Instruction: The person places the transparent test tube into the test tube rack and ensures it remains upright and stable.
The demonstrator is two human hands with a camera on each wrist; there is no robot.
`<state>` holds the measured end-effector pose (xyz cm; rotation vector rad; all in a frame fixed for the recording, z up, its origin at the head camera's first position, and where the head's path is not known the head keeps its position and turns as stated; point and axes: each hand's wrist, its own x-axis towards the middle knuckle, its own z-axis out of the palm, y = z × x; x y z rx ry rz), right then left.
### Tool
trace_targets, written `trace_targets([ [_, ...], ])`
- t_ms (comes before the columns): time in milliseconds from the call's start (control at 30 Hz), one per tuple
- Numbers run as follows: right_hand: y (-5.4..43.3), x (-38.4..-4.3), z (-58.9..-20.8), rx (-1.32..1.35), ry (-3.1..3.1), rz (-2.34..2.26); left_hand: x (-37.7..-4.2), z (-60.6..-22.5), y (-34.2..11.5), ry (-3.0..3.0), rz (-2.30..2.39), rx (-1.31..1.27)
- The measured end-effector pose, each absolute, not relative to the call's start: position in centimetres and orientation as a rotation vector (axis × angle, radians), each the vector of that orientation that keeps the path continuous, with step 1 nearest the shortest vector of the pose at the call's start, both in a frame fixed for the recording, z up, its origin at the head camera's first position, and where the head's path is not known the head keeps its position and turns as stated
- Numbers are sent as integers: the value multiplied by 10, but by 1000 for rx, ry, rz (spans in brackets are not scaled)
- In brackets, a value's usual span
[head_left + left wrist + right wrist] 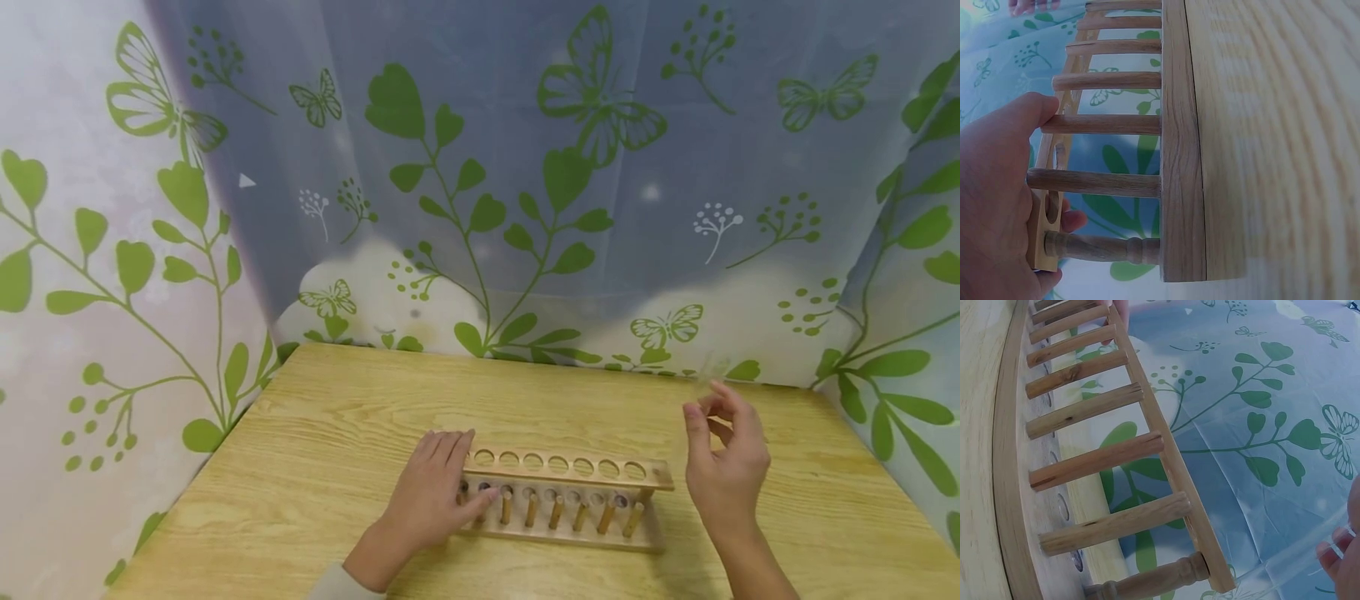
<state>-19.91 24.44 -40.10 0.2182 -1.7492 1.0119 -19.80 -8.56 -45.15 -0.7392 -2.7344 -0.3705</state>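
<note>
A wooden test tube rack [663, 477] stands on the table, with a row of round holes along its top rail and a row of upright pegs in front. My left hand [431, 487] grips its left end. In the left wrist view the left thumb [1038, 109] lies by a peg top, and fingers show beyond the top rail. To the right of the rack, my right hand [727, 467] is raised and pinches a clear tube [714, 368], faint against the backdrop. The right wrist view shows this see-through tube [1291, 550] slanting beside the right fingertips [1329, 553].
A wood-grain table [322, 408] lies under the rack. Behind it hangs a blue and white cloth [480, 167] printed with green leaves and butterflies, and similar cloth [97, 333] closes off the left side. Dark round spots show in some lower recesses of the rack.
</note>
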Motion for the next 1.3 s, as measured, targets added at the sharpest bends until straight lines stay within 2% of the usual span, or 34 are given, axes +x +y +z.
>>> trace_targets([
  [800,239,-194,-397,422,-1659,1176,-198,-450,-85,-2720,-404,-738],
  [1300,237,-195,-399,458,-1656,1202,-198,-450,-85,-2725,-388,-728],
])
